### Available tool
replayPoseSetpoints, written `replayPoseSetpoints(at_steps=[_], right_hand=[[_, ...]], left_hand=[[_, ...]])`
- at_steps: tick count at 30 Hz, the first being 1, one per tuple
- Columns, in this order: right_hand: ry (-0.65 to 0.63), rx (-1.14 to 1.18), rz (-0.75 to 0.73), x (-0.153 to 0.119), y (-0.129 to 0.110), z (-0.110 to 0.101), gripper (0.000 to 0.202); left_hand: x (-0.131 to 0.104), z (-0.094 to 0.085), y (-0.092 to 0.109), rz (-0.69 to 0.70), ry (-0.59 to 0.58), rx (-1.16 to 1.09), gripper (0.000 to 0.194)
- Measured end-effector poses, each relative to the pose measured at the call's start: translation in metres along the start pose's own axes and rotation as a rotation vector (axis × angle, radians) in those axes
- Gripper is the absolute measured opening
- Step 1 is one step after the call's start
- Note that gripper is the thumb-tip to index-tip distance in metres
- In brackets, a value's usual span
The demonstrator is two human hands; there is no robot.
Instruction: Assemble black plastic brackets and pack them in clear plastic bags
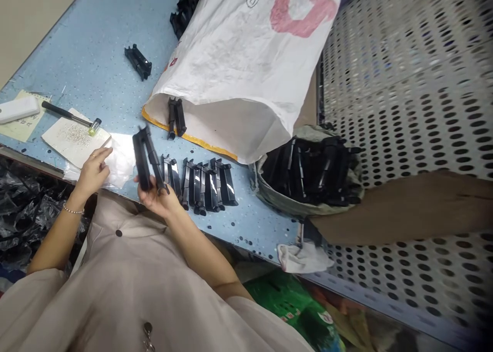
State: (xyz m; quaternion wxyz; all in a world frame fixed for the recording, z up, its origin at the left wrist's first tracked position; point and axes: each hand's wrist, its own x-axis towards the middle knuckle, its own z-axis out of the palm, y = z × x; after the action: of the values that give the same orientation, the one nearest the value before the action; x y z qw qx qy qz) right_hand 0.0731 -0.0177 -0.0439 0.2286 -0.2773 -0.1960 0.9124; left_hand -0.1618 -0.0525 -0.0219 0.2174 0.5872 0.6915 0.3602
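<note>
Speckled blue tabletop point(88, 28) spreads toward eleven o'clock, with a perforated metal panel point(404, 111) at three. At nine o'clock from centre, the right hand point(157, 200) grasps a black part point(141, 162) near its lower end; the left hand point(92, 173) is loosely open. Probably light, stiff and slick, the part would suit a hold along its long sides.

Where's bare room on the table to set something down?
Most room: the blue table beyond the hammer, left of the lone black part. Smaller, dark-specked patch: near edge, between the black row and cloth sack. Crowded: around the right hand and its held part.
</note>
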Motion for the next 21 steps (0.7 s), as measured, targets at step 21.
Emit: replayPoseSetpoints(at_steps=[21], right_hand=[[-0.255, -0.687, -0.017, -0.025, 0.012, 0.025, 0.027]], left_hand=[[-0.093, -0.041, 0.073, 0.124, -0.371, -0.191, 0.033]])
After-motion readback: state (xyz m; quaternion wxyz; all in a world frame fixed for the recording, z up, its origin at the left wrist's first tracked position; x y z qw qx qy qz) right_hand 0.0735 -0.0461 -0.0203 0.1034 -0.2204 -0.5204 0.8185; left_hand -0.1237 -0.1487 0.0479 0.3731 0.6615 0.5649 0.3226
